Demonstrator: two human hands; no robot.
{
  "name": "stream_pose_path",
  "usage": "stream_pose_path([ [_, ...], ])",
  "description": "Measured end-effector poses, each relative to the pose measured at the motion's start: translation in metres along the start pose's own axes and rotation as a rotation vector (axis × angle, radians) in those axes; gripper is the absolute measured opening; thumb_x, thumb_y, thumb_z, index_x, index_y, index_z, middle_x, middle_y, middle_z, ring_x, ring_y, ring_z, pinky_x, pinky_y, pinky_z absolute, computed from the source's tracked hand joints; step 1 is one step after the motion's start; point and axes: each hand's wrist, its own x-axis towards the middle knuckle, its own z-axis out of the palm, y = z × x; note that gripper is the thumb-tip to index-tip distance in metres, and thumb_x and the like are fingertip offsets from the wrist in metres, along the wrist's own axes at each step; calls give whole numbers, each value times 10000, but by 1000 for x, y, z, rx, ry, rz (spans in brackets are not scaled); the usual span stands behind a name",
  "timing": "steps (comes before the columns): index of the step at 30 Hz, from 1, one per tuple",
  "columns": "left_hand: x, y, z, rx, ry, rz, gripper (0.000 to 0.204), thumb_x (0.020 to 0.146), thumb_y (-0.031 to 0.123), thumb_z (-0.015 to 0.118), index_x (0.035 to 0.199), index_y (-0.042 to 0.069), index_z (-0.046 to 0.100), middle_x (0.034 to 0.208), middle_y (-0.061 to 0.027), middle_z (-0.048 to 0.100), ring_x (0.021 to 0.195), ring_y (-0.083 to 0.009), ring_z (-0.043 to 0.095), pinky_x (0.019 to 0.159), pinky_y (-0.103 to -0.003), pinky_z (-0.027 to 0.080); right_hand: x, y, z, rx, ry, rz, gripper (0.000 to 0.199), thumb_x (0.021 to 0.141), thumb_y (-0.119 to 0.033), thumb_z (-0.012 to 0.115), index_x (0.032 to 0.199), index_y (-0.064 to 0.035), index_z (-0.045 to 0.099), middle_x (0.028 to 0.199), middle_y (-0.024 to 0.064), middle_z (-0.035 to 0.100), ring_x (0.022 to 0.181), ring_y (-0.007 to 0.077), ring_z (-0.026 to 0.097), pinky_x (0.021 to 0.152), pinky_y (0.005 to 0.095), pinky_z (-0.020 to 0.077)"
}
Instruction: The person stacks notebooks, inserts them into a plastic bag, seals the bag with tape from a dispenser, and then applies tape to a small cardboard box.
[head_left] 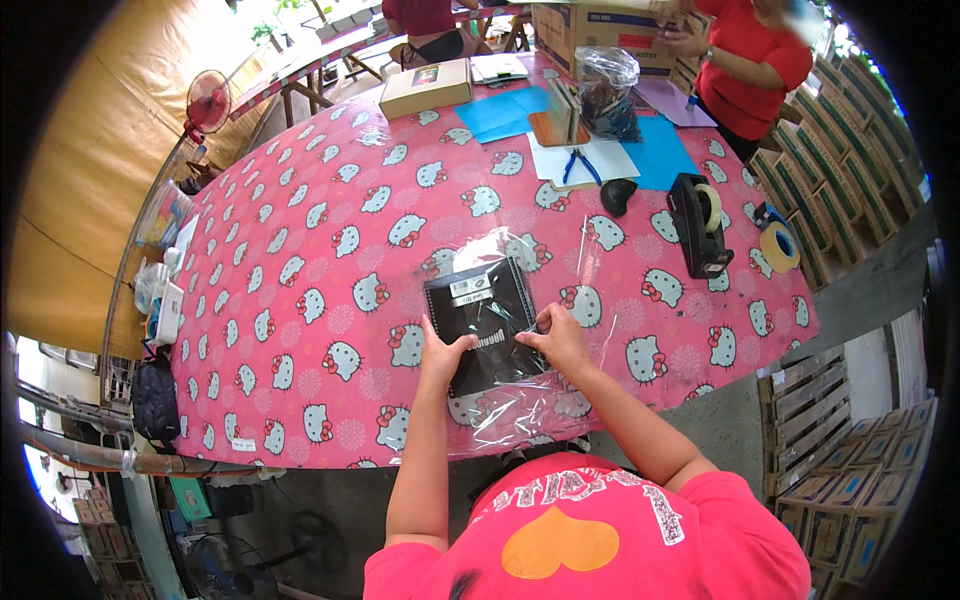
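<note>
A black spiral-bound notebook (500, 362) with a white label near its top lies on the pink table. Around it is a clear plastic sleeve (508, 415), whose loose, shiny film spreads toward the table's near edge. My left hand (440, 355) grips the notebook's left side, its thumb on the cover and its index finger along the edge. At the right edge, my right hand (560, 340) is closed in a pinch on the plastic film. The exact spot between those fingertips is hidden.
A tape dispenser (700, 225) and a tape roll (779, 246) stand to the right. Farther back are blue pliers (581, 166), a bag of dark items (608, 95) and a cardboard box (428, 88). A person in red (755, 65) works at the far right.
</note>
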Motion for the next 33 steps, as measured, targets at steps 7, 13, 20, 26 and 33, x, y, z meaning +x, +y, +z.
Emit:
stream_pose_path([
  [7,4,-10,-2,-156,-63,1,888,653,439,758,1292,-46,377,1219,-216,518,1114,-296,520,943,-352,392,-2,-4,25,-69,33,-15,733,589,-384,815,1101,42,508,1026,189,555,1014,332,506,890,403,407],
  [13,-10,3,11,-278,-26,27,688,690,385,748,1180,-12,472,1059,-133,600,963,-215,581,846,-321,444,-1,14,39,-209,69,-28,1015,624,-531,749,1288,95,304,1204,278,455,1095,407,444,963,423,358],
  [20,-20,1,34,203,157,48,1026,645,455,769,1338,-93,249,1203,-271,504,1108,-387,495,945,-411,384,-19,-15,29,-514,175,-297,937,765,-508,631,1391,27,186,1372,287,290,1274,387,297,1006,499,299],
  [26,-4,-15,33,150,132,93,935,690,392,746,1335,-77,257,1197,-312,480,1125,-416,462,957,-438,364,-101,3,13,-631,-267,-640,864,750,-409,646,1407,-57,208,1462,199,182,1350,353,177,1053,559,144],
  [33,-1,-24,38,118,113,92,915,698,359,743,1345,-60,250,1200,-317,473,1137,-420,455,966,-441,353,-118,41,-26,-187,-34,-337,446,693,-52,684,1095,-60,493,1039,137,506,934,327,528,756,414,427],
])
